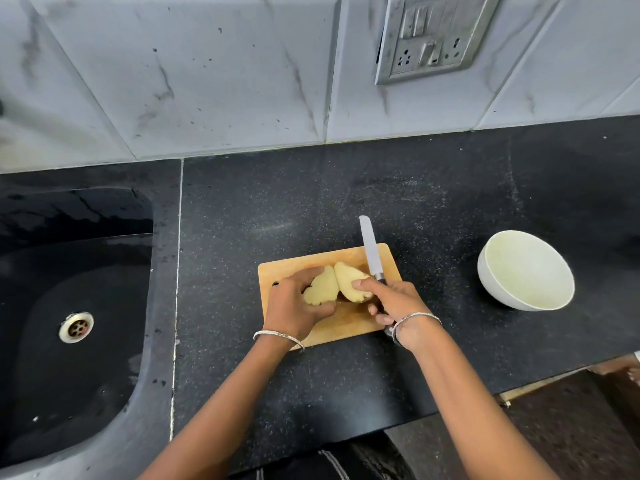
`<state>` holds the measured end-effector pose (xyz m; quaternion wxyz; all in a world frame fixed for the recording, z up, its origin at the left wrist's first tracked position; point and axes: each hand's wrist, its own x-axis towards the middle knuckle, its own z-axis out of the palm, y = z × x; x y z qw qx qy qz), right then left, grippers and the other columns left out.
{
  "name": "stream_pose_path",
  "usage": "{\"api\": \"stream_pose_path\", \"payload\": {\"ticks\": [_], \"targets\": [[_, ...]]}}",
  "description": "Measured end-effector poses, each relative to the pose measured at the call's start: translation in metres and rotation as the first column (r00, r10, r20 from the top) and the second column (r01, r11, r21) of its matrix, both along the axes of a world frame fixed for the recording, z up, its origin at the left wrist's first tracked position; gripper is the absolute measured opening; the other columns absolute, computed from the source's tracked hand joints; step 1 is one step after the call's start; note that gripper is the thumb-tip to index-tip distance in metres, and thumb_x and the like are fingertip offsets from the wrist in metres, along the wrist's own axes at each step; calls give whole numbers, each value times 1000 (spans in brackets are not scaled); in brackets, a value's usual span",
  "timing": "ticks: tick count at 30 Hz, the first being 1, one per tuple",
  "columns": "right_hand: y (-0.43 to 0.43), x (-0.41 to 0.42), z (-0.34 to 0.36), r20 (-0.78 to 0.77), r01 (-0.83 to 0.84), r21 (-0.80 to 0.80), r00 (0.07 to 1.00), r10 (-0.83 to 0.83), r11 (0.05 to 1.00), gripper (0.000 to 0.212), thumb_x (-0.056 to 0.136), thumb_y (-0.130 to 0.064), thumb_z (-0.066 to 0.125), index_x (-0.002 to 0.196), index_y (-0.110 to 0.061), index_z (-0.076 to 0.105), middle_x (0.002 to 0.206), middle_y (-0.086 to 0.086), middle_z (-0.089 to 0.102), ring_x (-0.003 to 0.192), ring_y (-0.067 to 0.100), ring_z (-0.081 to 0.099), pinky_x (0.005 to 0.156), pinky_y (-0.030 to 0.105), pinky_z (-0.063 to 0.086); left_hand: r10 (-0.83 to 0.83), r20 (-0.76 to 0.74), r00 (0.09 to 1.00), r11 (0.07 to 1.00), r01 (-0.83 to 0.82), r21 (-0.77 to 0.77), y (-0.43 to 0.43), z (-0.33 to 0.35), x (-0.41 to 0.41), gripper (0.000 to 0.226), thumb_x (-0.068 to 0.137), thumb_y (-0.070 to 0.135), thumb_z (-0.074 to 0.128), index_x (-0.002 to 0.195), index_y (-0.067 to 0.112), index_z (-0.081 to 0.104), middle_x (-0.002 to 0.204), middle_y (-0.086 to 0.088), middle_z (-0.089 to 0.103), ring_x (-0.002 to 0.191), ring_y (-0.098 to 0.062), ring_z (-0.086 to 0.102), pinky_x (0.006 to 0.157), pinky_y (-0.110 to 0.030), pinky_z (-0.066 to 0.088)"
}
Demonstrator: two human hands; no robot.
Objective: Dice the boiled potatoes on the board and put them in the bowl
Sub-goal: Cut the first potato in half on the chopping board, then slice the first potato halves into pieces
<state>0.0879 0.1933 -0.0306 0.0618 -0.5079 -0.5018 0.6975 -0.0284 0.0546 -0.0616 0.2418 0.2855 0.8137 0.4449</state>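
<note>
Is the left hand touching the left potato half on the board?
Touching. The head view shows the left hand gripping the left potato half, fingers curled over its edge, on the board.

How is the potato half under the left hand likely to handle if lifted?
The potato half looks soft: its lower edge is ragged, so a firm squeeze may crumble it. Its pale surface seems moist, probably slippery. Held by the left hand, it shouldn't roll.

Head-worn view, steeply down (close) over counter
</note>
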Motion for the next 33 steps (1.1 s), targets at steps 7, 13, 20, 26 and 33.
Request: {"api": "stream_pose_path", "payload": {"ticks": [7,13,20,26,33], "targets": [[28,18,6,5,42,199,999,-44,979,24,73,-18,83,82,-2,68,68,9,66,40,12,49,37,20,36,21,-51,998,998,-24,-59,-11,9,-12,61,68,20,82,125,26,62,116,12,65,90,1,58,76,-2,41],[30,10,-30,390,-365,911,913,-115,194,32,72,-30,79,93,-12,65,89,2,57,65,26,59,56,34,47,-146,-330,933,937,23,-349,10,12,3,68,76,21,72,139,18,47,129,-3,52,112,-23,53,92,-30,44],[16,21,-39,529,-530,848,846,-68,8,56,71,-28,83,120,-16,57,108,4,52,60,26,63,43,37,50,-349,-463,815,864,89,-495,20,13,13,57,86,16,60,139,16,38,130,-4,37,110,-24,42,95,-30,40],[15,33,-36,526,-538,820,843,111,195,64,78,-48,71,134,-28,49,120,-8,47,82,23,64,63,39,54,-348,-415,840,888,154,-432,22,10,9,58,84,28,69,135,21,43,130,0,40,115,-22,40,96,-29,36],[12,34,-25,205,-222,850,975,87,478,25,87,-37,68,108,-23,66,94,-8,58,82,4,54,73,8,38,-326,-339,882,906,189,-379,22,-2,9,72,70,43,80,133,26,51,127,2,41,115,-19,40,99,-28,34]]}}
